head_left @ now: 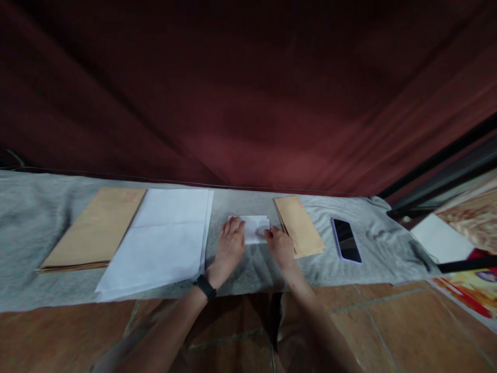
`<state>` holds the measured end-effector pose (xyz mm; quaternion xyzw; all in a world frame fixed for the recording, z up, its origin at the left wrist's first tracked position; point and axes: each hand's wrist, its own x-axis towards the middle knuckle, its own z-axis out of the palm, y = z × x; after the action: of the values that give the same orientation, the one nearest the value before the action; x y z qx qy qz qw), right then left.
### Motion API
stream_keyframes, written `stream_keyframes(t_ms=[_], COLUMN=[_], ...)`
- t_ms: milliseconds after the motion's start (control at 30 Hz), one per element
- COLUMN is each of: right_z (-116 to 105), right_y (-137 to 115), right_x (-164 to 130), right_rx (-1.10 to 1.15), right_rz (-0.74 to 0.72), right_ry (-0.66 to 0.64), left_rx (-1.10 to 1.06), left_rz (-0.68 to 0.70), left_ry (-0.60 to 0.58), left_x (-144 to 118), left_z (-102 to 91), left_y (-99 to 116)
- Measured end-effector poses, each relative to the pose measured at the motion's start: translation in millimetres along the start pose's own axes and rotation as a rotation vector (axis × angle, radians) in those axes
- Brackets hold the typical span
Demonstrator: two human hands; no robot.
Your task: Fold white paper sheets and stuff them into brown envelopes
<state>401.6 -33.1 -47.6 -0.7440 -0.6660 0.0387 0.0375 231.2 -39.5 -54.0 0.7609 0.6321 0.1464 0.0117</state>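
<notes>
A small folded sheet of white paper (256, 231) lies on the grey cloth in front of me, its layers slightly offset along the top edge. My left hand (230, 240), with a black band on the wrist, holds the left end of this paper, fingers bent together over it. At the opposite end my right hand (280, 245) grips the right edge with its thumb and fingertips. The right hand's outer side is close to a small stack of brown envelopes (301, 225); from this angle I cannot tell whether they touch.
Left of my hands lies a stack of large white paper sheets (163, 233), beside large brown envelopes (97, 225). A phone (347, 240) rests on the grey cloth (380, 243) at right. A dark red curtain (248, 103) hangs behind; printed packaging (469, 295) is at far right.
</notes>
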Motion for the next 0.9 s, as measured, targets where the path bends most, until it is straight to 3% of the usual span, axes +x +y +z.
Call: stream_keyframes(t_ms=[67,200,533,900], right_z=[1,3,10,27], right_y=[0,-1,-4,-5], right_x=[1,3,8,7], right_rx=[0.006,0.026,0.025,-0.032], right_rz=[-0.009,-0.024,-0.011,-0.080], right_ry=[0.025,0.045,0.082,0.252], left_rx=[-0.024,-0.041,-0.001,0.027], left_rz=[0.062,0.025,-0.072,-0.088], left_ry=[-0.051,-0.089,-0.040,0.041], left_x=[-1,-1,-5,-5], left_z=[8.1,15.6,24.9,42.7], left_y=[6,14,24,23])
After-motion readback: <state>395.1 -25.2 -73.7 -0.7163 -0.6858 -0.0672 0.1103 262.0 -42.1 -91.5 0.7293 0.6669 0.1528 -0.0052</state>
